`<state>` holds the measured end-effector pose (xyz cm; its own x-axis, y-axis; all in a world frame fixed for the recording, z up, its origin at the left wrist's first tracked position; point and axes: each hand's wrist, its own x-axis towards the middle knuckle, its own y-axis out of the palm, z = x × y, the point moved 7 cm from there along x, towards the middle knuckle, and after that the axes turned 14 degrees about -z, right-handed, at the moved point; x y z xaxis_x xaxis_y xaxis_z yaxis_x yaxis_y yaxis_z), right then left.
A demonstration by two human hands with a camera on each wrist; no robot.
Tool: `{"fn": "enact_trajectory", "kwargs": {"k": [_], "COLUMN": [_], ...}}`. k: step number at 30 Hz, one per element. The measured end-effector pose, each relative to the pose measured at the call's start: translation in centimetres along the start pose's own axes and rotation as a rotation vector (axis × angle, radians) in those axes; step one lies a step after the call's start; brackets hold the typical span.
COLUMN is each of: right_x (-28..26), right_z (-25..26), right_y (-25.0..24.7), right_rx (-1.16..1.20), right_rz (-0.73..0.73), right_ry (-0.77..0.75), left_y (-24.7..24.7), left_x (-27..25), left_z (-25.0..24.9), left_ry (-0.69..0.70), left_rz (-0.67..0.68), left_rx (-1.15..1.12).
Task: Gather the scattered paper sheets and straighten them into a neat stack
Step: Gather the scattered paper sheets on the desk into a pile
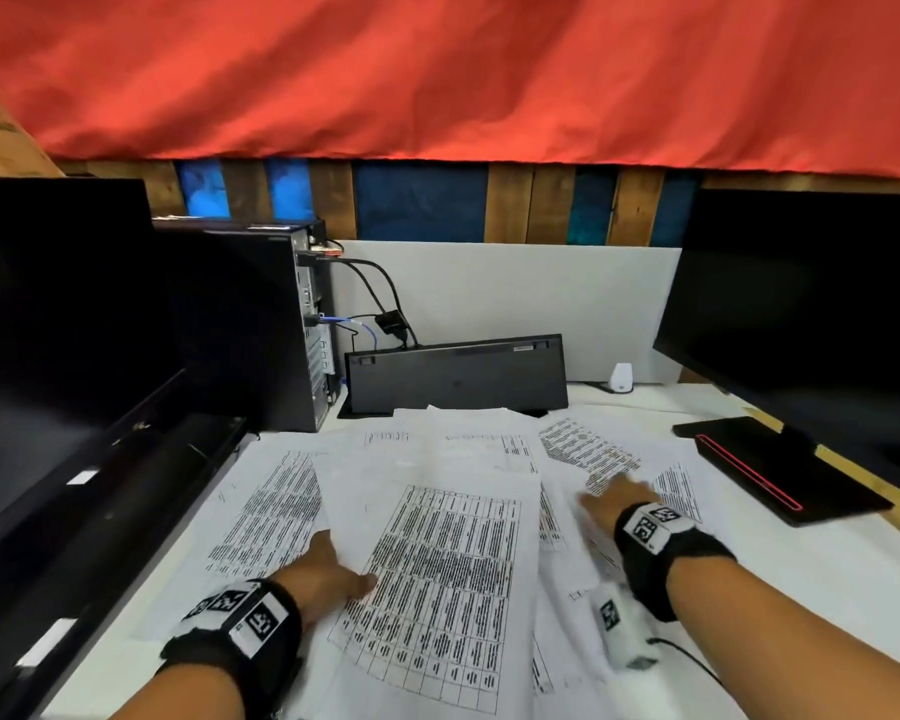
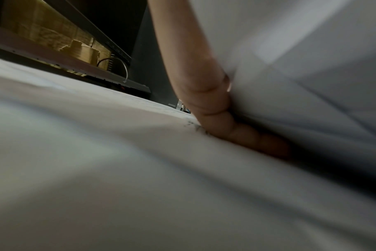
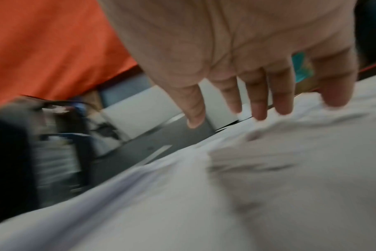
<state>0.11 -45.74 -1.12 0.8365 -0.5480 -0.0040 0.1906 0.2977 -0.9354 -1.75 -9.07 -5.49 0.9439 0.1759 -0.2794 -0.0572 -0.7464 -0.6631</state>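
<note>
Nearest me, the left hand [image 1: 328, 569] lies on the paper sheets [image 1: 437, 537] with its fingers slid under the edge of the big top sheet; the left wrist view shows one finger [image 2: 206, 95] tucked between a lifted sheet and the one below, but I cannot tell whether the thumb closes down to pinch. A little further out, the right hand [image 1: 619, 493] is spread flat and released, fingertips [image 3: 260, 110] just meeting a rumpled sheet, nothing grasped. The sheets lie fanned and overlapping across the white table [image 1: 801, 589], skewed at several angles, reaching back to the keyboard [image 1: 455, 374] propped on its edge. My read: gathering has barely begun. Paper this thin is light, floppy and slick sheet on sheet; it will buckle if pushed from the middle and slide if lifted by one corner. Better to sweep inward with flat palms from the outer edges, then take the pile by both long sides and tap it square. Beyond stand a computer tower [image 1: 261, 324] and dark monitors [image 1: 811, 304].
</note>
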Motion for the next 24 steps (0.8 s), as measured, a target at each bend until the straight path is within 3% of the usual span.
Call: {"fn": "enact_trajectory", "kwargs": {"k": [3,6,12,20,24], "right_x": [1.5,3.2,4.6,4.6,4.8], "right_z": [-5.3,-8.0,-5.6,-4.0,-2.9], "right_y": [-2.7,-2.3,-0.8,-1.2,-4.5], "right_rx": [-0.194,-0.061,0.274,0.351,0.391], "right_rz": [-0.113,-0.090,0.035,-0.058,-0.212], "right_ry": [0.094,0.203,0.304,0.296,0.216], "left_y": [0.0,0.1,0.2,0.6,0.6], "left_x": [0.4,0.4,0.4,1.1,1.5], "left_z": [0.1,-0.1,-0.3,0.1,0.3], "left_ry": [0.009,0.014,0.016,-0.006,-0.020], "left_rz": [-0.023,-0.033,-0.048,-0.046,-0.041], "left_rx": [-0.020,-0.045,-0.083,-0.117,-0.087]}}
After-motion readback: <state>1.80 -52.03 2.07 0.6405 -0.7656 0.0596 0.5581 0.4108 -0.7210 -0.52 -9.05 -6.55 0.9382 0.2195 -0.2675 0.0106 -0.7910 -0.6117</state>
